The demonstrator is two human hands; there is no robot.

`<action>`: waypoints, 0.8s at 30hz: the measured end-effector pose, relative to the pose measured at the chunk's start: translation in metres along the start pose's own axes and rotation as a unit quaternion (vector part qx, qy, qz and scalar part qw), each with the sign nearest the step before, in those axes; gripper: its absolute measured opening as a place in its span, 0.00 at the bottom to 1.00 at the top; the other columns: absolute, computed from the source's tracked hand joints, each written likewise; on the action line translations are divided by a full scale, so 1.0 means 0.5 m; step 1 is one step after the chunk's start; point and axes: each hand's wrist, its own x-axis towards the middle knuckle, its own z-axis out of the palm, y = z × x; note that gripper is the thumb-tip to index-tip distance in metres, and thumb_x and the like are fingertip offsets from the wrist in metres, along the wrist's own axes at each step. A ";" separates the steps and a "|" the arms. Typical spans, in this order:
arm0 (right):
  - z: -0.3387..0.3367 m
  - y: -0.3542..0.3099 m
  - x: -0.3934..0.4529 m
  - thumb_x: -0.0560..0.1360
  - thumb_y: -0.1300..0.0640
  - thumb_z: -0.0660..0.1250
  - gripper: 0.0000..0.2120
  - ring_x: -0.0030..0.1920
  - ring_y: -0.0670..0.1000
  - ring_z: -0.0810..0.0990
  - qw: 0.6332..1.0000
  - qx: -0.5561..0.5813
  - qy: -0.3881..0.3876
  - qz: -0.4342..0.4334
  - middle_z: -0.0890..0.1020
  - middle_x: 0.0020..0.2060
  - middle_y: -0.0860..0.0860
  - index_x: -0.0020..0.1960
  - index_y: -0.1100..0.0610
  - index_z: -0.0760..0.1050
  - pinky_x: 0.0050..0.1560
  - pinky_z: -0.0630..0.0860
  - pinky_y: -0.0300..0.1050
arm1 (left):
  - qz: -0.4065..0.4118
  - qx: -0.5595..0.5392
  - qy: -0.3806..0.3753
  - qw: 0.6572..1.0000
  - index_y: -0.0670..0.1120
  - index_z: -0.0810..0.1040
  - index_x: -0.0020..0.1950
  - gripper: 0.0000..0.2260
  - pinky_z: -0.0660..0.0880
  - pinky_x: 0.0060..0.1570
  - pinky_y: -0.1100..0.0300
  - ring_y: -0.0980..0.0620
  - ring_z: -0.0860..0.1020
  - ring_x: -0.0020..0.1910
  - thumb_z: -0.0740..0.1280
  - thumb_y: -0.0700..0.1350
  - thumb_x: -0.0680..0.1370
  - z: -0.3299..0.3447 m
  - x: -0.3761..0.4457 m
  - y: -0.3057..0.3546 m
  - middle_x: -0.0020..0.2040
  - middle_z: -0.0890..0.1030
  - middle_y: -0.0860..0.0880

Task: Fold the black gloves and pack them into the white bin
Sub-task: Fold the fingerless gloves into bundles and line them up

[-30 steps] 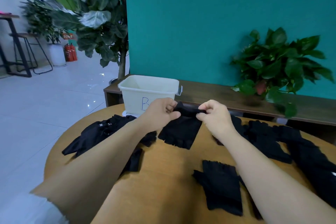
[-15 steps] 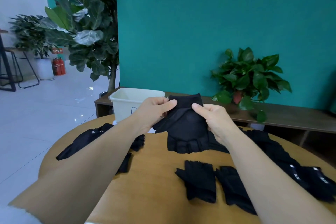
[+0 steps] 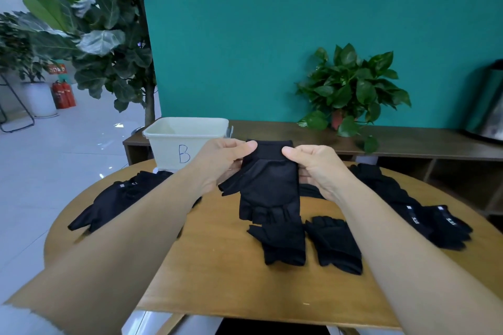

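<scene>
A black glove point(image 3: 269, 185) hangs upright above the round wooden table point(image 3: 217, 266), fingers pointing down. My left hand point(image 3: 217, 163) pinches its cuff at the left edge and my right hand point(image 3: 315, 168) pinches the right edge. Two folded black gloves point(image 3: 283, 242) point(image 3: 336, 246) lie side by side on the table below it. The white bin point(image 3: 185, 141), marked with a letter B, stands at the table's far edge behind my left hand. Its inside is hidden from here.
Loose black gloves lie in a pile at the left point(image 3: 117, 198) and another at the right point(image 3: 424, 215). A low wooden bench point(image 3: 408, 141) with a potted plant point(image 3: 351, 90) runs behind the table. A tall leafy plant point(image 3: 100, 35) stands at the back left.
Both hands have lifted the glove off the table and now hold it up by its cuff so it hangs straight. The view has tilted up a little.
</scene>
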 end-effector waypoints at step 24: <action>-0.217 0.133 0.067 0.78 0.58 0.68 0.06 0.44 0.50 0.84 0.996 -0.060 0.008 0.066 0.86 0.42 0.53 0.43 0.56 0.82 0.50 0.80 0.48 | -0.043 0.111 -0.068 0.991 0.47 0.83 0.42 0.04 0.80 0.50 0.61 0.52 0.84 0.49 0.71 0.42 0.77 0.167 0.172 -0.143 0.49 0.86 0.47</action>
